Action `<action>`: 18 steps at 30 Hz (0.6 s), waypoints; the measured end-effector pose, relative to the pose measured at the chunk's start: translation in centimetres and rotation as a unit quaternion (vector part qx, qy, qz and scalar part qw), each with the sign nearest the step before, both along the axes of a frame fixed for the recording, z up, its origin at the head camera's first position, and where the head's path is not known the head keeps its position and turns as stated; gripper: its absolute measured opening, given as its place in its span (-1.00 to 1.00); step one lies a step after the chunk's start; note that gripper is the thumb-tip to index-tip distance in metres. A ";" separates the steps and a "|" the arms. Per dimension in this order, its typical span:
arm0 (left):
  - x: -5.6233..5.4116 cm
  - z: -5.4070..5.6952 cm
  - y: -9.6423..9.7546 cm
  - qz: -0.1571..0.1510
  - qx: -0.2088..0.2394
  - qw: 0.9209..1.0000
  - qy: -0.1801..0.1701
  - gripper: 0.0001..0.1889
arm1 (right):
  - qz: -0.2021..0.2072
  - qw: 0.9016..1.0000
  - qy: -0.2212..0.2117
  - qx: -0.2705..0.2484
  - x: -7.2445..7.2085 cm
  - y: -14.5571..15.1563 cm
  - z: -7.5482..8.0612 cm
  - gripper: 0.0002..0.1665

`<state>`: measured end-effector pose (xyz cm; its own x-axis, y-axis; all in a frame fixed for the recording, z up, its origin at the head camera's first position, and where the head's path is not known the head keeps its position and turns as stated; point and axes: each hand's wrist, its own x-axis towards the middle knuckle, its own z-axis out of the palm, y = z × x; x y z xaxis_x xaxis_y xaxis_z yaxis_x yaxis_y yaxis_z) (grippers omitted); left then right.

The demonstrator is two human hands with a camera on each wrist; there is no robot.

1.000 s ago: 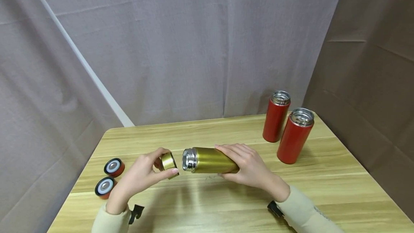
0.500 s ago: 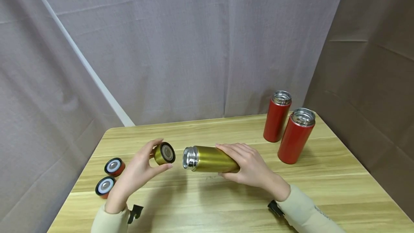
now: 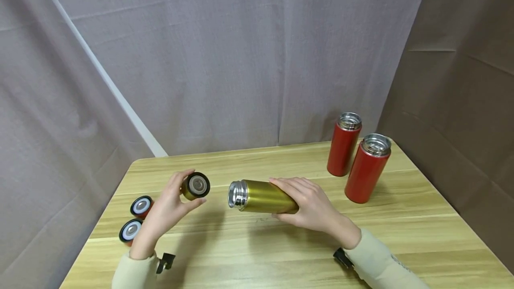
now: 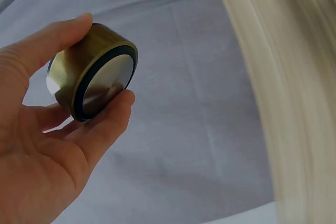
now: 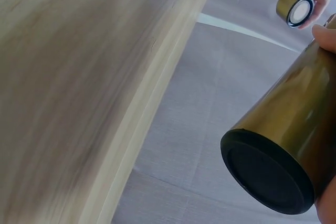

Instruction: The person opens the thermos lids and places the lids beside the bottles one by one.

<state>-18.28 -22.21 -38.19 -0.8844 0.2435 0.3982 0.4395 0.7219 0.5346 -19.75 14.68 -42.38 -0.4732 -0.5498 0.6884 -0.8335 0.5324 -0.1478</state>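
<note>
Between thumb and fingers, my left hand (image 3: 168,208) pinches a gold lid (image 4: 79,66); in the head view its round underside with a black rim faces the camera. My right hand (image 3: 307,202) grips a gold thermos bottle (image 3: 265,196) around its lower body. The bottle is tilted onto its side above the table, its bare steel mouth pointing left toward the lid. A gap separates lid and mouth. Seen from the right wrist, the bottle's black base (image 5: 268,174) faces the camera.
Two red thermos bottles, one behind (image 3: 343,146) and one nearer (image 3: 367,171), stand upright and lidless at the right of the wooden table (image 3: 241,262). Two red lids, the farther lid (image 3: 141,207) and the nearer lid (image 3: 130,231), lie underside up beside my left forearm.
The gold lid has moved left, away from the bottle's mouth, and turned so its underside faces the head camera. My right hand and the gold bottle have hardly moved.
</note>
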 end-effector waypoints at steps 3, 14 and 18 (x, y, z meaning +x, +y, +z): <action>-0.4 -0.5 -0.6 0.017 0.005 1.000 -0.006 -0.17 | 0.002 1.000 0.004 0.001 0.0 0.0 0.0 0.02; -1.7 -2.3 -2.3 0.059 -0.012 0.997 -0.039 -0.20 | -0.002 1.000 -0.001 0.002 0.0 0.1 -0.1 0.00; -2.1 -3.1 -2.9 0.065 -0.020 0.996 -0.054 -0.21 | -0.003 1.000 0.001 0.003 0.0 0.1 -0.1 0.00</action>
